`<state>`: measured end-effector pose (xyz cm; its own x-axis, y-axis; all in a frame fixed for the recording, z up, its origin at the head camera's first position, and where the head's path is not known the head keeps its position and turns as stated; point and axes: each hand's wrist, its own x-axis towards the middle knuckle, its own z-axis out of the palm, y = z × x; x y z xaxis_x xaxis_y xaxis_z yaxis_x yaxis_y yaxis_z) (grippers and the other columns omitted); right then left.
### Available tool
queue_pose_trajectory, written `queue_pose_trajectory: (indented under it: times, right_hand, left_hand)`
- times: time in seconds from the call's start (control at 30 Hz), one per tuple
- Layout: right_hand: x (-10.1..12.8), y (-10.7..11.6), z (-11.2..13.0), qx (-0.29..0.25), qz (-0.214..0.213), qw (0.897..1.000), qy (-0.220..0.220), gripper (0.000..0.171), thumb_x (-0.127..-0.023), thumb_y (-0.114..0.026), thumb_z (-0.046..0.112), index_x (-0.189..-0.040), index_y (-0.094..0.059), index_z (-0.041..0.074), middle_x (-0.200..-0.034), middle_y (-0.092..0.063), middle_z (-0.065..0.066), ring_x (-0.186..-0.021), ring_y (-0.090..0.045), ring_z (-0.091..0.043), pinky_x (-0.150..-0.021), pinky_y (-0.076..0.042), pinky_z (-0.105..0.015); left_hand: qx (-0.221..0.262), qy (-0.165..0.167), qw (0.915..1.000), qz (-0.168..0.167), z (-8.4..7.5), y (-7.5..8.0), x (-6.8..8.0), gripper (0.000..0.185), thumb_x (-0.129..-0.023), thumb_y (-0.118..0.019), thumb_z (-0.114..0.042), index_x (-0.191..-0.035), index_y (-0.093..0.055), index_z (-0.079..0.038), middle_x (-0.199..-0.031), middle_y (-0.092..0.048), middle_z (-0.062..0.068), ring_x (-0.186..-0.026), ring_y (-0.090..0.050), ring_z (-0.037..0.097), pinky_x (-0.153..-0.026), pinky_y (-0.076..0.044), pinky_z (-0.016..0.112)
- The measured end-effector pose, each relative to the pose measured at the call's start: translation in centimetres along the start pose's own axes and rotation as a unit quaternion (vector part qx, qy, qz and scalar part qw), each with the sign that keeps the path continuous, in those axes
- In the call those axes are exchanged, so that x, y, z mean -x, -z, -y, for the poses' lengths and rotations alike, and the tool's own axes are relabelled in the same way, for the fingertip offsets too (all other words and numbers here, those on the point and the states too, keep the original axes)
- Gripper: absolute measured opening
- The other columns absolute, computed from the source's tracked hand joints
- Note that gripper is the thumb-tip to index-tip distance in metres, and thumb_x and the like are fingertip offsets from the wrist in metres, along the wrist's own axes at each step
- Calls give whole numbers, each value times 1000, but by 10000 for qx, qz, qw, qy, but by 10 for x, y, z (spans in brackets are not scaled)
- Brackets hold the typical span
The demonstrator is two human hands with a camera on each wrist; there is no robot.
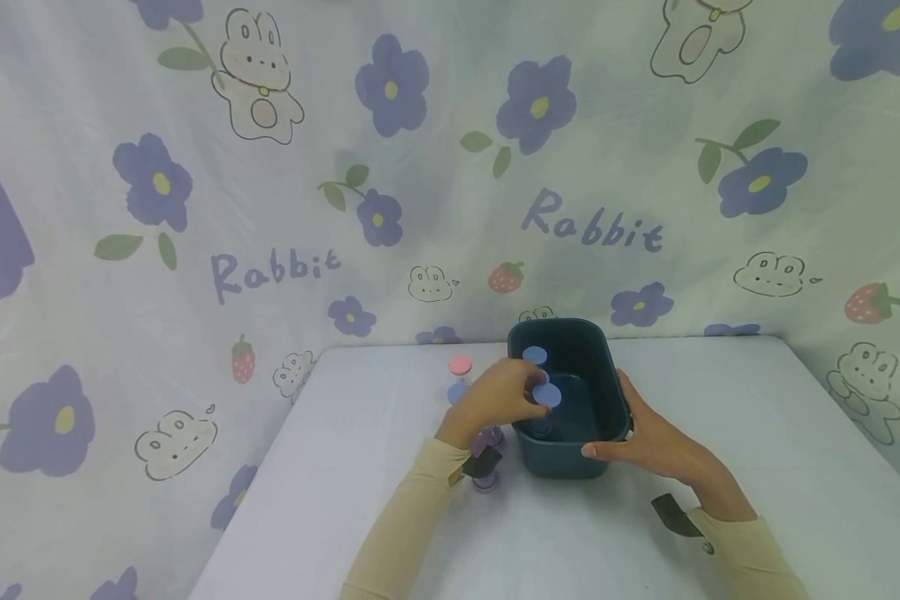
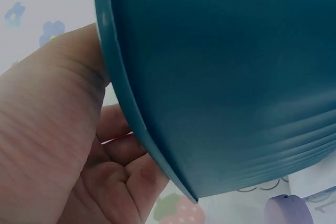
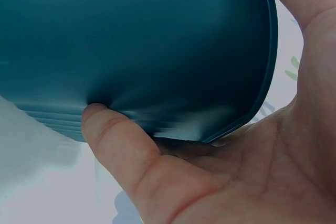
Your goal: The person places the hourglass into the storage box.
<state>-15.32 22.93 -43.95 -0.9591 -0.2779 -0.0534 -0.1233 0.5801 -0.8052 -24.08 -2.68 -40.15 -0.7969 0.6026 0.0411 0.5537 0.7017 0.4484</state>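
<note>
A dark teal plastic bin (image 1: 566,460) stands on the table, its wall filling much of both wrist views. My left hand (image 1: 501,392) reaches over the bin's left rim and pinches a small container with a round blue lid (image 1: 547,395) between thumb and fingers. In the left wrist view the bin's wall hides that container. Other blue lids (image 1: 535,356) show inside the bin, close to its left wall. My right hand (image 1: 663,446) grips the bin from the right, with the thumb (image 3: 118,140) pressed against the outer wall.
Left of the bin stand a pink-lidded container (image 1: 460,365), another blue-lidded one (image 1: 457,392) and small purple containers (image 1: 485,481), partly hidden by the left arm. A patterned curtain (image 1: 450,167) hangs behind the white table (image 1: 330,467).
</note>
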Motion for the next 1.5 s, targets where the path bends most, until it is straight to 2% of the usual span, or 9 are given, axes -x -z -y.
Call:
queue_pose_trajectory:
  times: [0.2, 0.33, 0.43, 0.63, 1.07, 1.5]
  right_hand:
    - [0, 0, 1, -12, 6, 10000, -44, 130, -83, -83, 48, -165, 13, 18, -173, -3, -26, -151, -24, -58, -108, -37, -80]
    - [1, 0, 1, -20, -15, 10000, -40, 130, -83, -82, 48, -165, 13, 17, -173, -4, -26, -150, -25, -58, -107, -37, -80]
    - [2, -1, 2, -20, -38, 10000, -10, 129, -83, -82, 47, -165, 12, 16, -172, -4, -27, -150, -24, -59, -107, -37, -80]
    - [2, -1, 1, -14, -39, 10000, -1, 129, -83, -82, 47, -165, 12, 15, -172, -4, -27, -150, -24, -59, -107, -37, -80]
    - [0, -2, -2, -49, -55, 9999, 93, 129, -83, -83, 46, -165, 12, 16, -173, -4, -27, -151, -23, -59, -108, -35, -81]
    - [0, -2, -2, -30, -80, 9999, 62, 130, -82, -83, 47, -165, 12, 15, -173, -4, -27, -151, -23, -59, -109, -36, -80]
  left_hand:
    - [-328, -34, 9994, 66, -3, 1, -1, 40, -84, -86, -31, -119, -75, -15, -98, -75, -5, -85, -62, 8, -82, -57, 20]
    - [-506, 29, 9986, 132, -5, 1, -2, 40, -84, -86, -31, -119, -75, -16, -102, -76, -5, -87, -62, 9, -85, -58, 23]
    - [-812, 34, 9965, 184, -6, 1, -3, 41, -84, -86, -34, -120, -75, -17, -106, -76, -4, -88, -62, 10, -86, -58, 25]
    - [-1470, -156, 9889, 165, -8, -3, -7, 36, -83, -86, -38, -111, -77, -17, -98, -76, -5, -81, -62, 10, -77, -56, 27]
    - [-1818, -269, 9829, 79, -8, -7, -9, 34, -80, -87, -37, -106, -77, -17, -94, -76, -5, -77, -61, 10, -71, -54, 26]
    - [-1990, -292, 9795, 147, -14, -5, -3, 36, -82, -87, -34, -110, -75, -14, -98, -75, -3, -82, -64, 12, -81, -59, 28]
